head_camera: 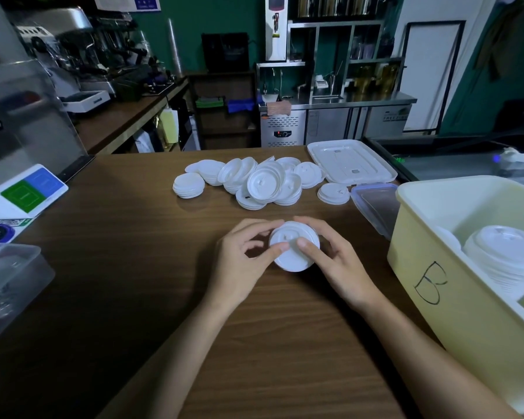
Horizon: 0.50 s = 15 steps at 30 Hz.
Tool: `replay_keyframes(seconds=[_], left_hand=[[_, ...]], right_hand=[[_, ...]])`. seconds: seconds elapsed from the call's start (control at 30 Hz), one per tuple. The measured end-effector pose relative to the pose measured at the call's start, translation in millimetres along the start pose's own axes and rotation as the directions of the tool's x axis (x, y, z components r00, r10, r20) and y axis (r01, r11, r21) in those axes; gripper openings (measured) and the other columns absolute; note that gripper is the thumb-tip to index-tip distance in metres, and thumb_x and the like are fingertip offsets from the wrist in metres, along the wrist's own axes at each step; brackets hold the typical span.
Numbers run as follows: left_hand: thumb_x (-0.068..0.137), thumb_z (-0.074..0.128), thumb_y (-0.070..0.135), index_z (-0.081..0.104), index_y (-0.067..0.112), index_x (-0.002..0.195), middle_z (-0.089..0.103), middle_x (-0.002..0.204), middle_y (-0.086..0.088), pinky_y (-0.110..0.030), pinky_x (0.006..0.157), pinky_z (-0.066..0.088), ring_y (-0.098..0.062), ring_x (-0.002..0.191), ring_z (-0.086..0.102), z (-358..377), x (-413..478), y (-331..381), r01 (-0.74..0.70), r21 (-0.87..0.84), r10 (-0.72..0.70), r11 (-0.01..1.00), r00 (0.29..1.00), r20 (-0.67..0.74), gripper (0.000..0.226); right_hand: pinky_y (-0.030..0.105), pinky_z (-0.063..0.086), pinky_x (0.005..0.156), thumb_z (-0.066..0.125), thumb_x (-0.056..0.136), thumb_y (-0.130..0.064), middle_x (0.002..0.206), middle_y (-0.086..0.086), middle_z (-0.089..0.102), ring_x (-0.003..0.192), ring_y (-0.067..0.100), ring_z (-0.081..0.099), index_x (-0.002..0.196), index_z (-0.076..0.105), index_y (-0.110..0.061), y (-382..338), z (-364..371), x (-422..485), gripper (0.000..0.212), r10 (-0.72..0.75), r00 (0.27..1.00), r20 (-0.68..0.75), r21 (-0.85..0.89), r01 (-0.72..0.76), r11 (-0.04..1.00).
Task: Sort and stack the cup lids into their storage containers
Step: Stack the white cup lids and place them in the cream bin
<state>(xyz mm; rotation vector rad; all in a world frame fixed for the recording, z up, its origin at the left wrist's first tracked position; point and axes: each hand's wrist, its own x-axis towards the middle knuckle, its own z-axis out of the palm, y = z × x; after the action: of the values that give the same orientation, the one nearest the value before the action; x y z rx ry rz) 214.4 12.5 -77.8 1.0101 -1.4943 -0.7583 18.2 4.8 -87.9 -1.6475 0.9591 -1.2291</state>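
At the middle of the desk [133,267]: held lids [294,255], both my hands on them. I can't tell whether it's one lid or several nested, or whether they touch the wood.
Left hand [242,258]: fingers [280,248] curled on the near rim, thumb on the top face.
Right hand [336,261]: thumb pressed on top, other fingers wrapped round the far rim.
Loose pile [254,182]: far side, unsorted, some lids tilted on edge.
Bin B [436,267]: on my right; the stack inside [502,255] leans.
Risk, squeeze: thin plastic. If I force a mismatched lid to nest, I likely crack or jam it.
Risk, sort: sizes are hard to tell in this dim light, so the wrong lids could land in B.
Risk, drop-in: a careless drop onto the leaning stack could topple it.
Risk, reach: my sweep toward the pile could knock tilted lids off the far edge.
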Motion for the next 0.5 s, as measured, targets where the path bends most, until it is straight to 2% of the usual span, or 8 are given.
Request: replay_keyframes(seconds=[0.13, 0.23, 0.37, 0.5], left_hand=[[0.089, 0.084, 0.027, 0.072, 0.029, 0.127, 0.072, 0.127, 0.012, -0.037, 0.11, 0.05, -0.009, 0.124, 0.065, 2, 1, -8, 0.148, -0.064, -0.144, 0.987, 0.987, 0.067, 0.04], [0.087, 0.083, 0.038, 0.068, 0.032, 0.134, 0.069, 0.135, 0.015, -0.039, 0.121, 0.039, -0.006, 0.134, 0.057, 1, 3, -14, 0.229, -0.06, -0.221, 0.972, 0.969, 0.112, 0.05], [0.077, 0.084, 0.048, 0.067, 0.029, 0.134, 0.07, 0.133, 0.012, -0.042, 0.121, 0.04, -0.007, 0.134, 0.058, 4, 3, -15, 0.253, -0.106, -0.237, 0.962, 0.961, 0.141, 0.062], [0.073, 0.084, 0.05, 0.065, 0.027, 0.131, 0.073, 0.125, 0.008, -0.04, 0.114, 0.048, -0.009, 0.126, 0.063, 9, 3, -16, 0.223, -0.132, -0.212, 0.966, 0.973, 0.091, 0.065]], right_hand=[[0.017, 0.047, 0.099, 0.069, 0.101, -0.02, 0.127, -0.004, 0.073, 0.121, 0.007, 0.065, 0.133, 0.068, -0.015, -2, 0, 1, 0.033, 0.01, 1.0, -0.021, 0.073, -0.009, 0.997], [0.019, 0.049, 0.099, 0.068, 0.1, -0.017, 0.127, -0.003, 0.074, 0.12, 0.009, 0.066, 0.133, 0.069, -0.013, -2, -1, 1, 0.033, 0.029, 0.999, -0.012, 0.117, -0.027, 0.993], [0.028, 0.05, 0.105, 0.067, 0.097, -0.024, 0.128, 0.001, 0.074, 0.125, 0.016, 0.066, 0.133, 0.07, -0.014, 1, -3, 1, 0.038, 0.049, 0.999, -0.009, 0.194, -0.046, 0.98], [0.027, 0.047, 0.106, 0.066, 0.1, -0.026, 0.129, -0.001, 0.073, 0.126, 0.014, 0.065, 0.134, 0.069, -0.018, 1, -4, 1, 0.035, 0.053, 0.998, -0.017, 0.173, -0.049, 0.984]])
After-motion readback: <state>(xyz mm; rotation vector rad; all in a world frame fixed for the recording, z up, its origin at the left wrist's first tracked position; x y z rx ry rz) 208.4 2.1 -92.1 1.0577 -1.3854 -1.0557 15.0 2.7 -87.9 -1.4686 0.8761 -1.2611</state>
